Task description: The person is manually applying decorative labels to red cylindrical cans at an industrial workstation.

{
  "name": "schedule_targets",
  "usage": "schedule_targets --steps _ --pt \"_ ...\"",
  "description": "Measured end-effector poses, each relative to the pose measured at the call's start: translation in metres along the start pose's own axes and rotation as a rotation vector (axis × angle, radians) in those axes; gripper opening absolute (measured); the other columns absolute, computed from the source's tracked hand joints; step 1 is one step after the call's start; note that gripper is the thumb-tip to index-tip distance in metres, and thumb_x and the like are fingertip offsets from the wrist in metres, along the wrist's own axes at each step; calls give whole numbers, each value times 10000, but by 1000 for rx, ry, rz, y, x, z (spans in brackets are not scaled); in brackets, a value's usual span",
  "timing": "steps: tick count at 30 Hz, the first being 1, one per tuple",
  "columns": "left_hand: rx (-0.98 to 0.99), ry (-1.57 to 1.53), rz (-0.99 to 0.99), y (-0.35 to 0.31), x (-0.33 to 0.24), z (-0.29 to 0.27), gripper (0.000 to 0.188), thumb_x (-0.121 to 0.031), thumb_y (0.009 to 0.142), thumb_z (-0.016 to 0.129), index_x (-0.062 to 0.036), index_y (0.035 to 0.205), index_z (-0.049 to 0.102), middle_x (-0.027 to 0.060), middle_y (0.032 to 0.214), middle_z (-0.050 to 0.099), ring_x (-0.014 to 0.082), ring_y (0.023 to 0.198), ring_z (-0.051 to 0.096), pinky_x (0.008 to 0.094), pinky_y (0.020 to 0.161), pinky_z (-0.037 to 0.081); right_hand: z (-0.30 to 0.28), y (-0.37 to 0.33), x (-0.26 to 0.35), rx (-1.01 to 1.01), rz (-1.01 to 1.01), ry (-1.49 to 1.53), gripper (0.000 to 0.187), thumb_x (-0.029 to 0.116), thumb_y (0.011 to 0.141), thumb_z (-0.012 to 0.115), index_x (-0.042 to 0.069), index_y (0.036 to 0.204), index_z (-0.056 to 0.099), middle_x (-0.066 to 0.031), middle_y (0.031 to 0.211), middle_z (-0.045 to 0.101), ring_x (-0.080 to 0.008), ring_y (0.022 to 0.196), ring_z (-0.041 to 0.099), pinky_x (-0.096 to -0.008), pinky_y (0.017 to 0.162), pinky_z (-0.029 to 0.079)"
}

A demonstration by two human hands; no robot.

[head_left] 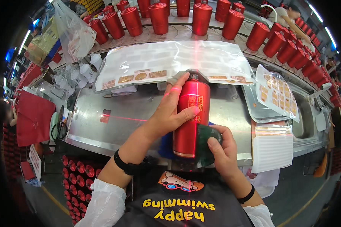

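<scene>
A glossy red metal bottle (185, 138) with gold lettering on its side stands tilted slightly before me at the table's near edge, its dark neck pointing away. Round its upper part my left hand (170, 115) is closed, the thumb lying across the lettering. My right hand (224, 151) pinches a flat, dark green, scraper-like piece (205, 142) against the bottle's lower right side. Something blue (166, 145) shows beneath the bottle, mostly hidden.
Plastic-covered sheets with gold decals (174, 56) lie behind the bottle on the metal table (125, 102). More decals (278, 94) rest on a tray at right, near a sink (304, 121). Beyond curves a conveyor with red bottles (159, 19). At left are scissors (60, 130) and white cups (79, 77).
</scene>
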State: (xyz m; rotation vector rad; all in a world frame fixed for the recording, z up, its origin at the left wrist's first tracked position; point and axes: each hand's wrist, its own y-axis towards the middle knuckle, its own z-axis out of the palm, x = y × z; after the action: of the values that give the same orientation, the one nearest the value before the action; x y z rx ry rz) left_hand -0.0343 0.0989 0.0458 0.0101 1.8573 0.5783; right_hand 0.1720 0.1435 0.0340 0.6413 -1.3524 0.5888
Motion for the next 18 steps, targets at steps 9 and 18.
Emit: schedule_targets --steps 9,18 --pt "-6 35 -17 -1 4 -5 876 -345 812 686 62 1428 214 278 1359 370 355 1277 351 392 1089 243 4 2 2 -3 19 -36 267 122 924 546 -17 1146 490 -37 932 583 -71 830 520 -231 747 444" --pt "12 66 -57 4 6 -16 855 -309 813 679 31 1446 215 189 1413 327 261 1326 302 352 1110 202 16 14 6 -37 25 -50 267 117 914 558 -18 1136 496 -27 885 589 -67 785 520 -228 706 444"
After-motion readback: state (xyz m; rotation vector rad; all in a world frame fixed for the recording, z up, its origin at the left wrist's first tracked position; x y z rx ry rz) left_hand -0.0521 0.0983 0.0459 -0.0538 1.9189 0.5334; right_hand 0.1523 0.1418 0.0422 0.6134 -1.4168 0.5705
